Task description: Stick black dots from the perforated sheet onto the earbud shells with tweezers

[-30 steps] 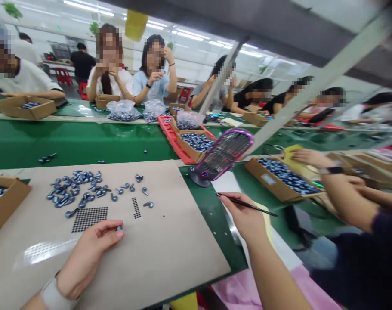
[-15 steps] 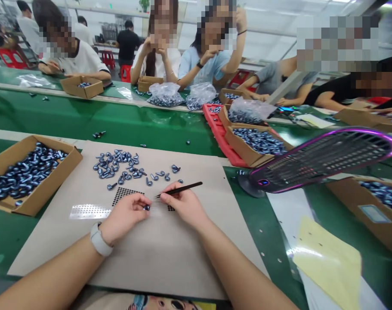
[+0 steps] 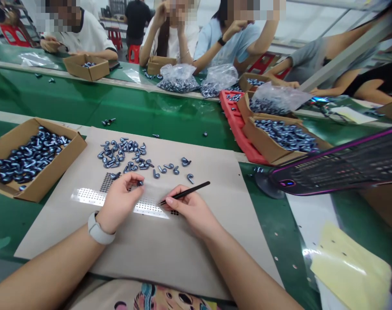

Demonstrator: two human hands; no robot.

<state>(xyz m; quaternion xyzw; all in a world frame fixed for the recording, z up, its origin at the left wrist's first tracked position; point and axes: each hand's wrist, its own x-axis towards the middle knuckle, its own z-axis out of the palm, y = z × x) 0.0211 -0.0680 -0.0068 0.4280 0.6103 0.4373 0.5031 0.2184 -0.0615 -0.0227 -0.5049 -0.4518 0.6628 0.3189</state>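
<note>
So my left grip (image 3: 120, 202) is pinched down narrow, thumb and fingertip on one tiny dark blue metallic earbud-shaped part (image 3: 140, 183), just above a shiny perforated metal sheet (image 3: 92, 197). My right grip (image 3: 191, 211) is holding slim black tweezers (image 3: 186, 193) like a pen, tips pointing down at the sheet's right end. Both hands are over a big beige cardboard mat (image 3: 196, 262) on the glossy green tabletop (image 3: 125, 107).

Just past my hands there's a loose pile of dark blue metallic earbud parts (image 3: 120, 153) on the mat, with a few strays trailing off to the right. A brown cardboard box of the same parts (image 3: 55, 172) sits at the mat's left edge. Off to the right there's a black fan with a pink rim (image 3: 337, 168), and a yellow paper sheet (image 3: 350, 269). Across the tabletop, co-workers (image 3: 228, 38) sit behind clear plastic bags of parts (image 3: 178, 79).
</note>
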